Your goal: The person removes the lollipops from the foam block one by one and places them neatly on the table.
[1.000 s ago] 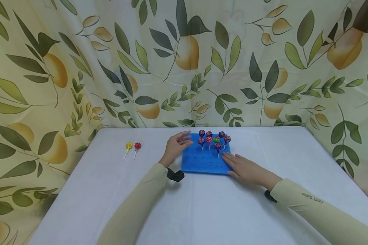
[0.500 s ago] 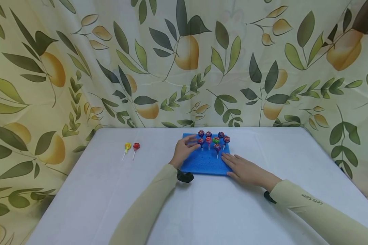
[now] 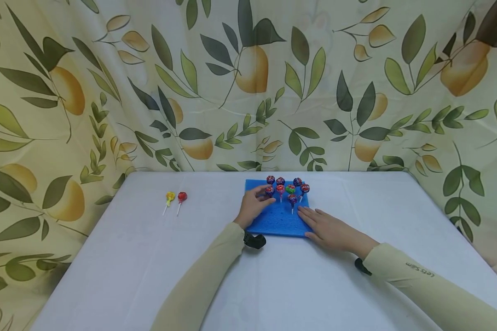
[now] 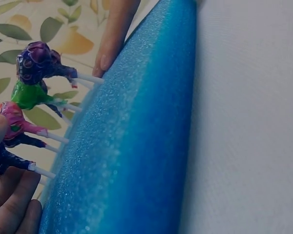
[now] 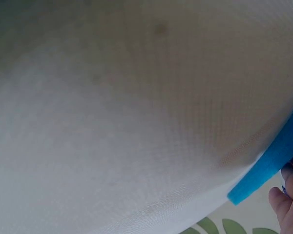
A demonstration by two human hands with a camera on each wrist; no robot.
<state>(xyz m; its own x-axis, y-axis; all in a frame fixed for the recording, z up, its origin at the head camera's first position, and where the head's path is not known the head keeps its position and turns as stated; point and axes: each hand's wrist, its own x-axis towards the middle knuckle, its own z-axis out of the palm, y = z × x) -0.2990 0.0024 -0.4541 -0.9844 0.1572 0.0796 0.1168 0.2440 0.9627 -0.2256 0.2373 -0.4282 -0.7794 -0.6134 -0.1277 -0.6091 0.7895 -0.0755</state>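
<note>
A blue foam board [image 3: 279,223] lies on the table, with several wrapped lollipops standing in it on white sticks. My left hand [image 3: 251,206] reaches over the board's left side, thumb and fingers round a dark purple lollipop [image 3: 269,191] in the front row. In the left wrist view that lollipop [image 4: 14,162] sits between thumb and fingers, its white stick meeting the foam. Beside it stand a pink lollipop [image 4: 12,119] and a green lollipop [image 4: 29,95]. My right hand [image 3: 329,230] rests with straight fingers on the board's right edge, close to the frontmost purple lollipop [image 3: 292,199].
Away to the left, a yellow lollipop [image 3: 170,196] and a red lollipop [image 3: 182,196] lie on the white tablecloth [image 3: 149,266]. A leaf-and-fruit patterned curtain [image 3: 232,115] hangs behind the table's far edge.
My left hand has moved right from the board's left edge to the dark purple lollipop, its fingers closing round it. My right hand has stayed in place on the board.
</note>
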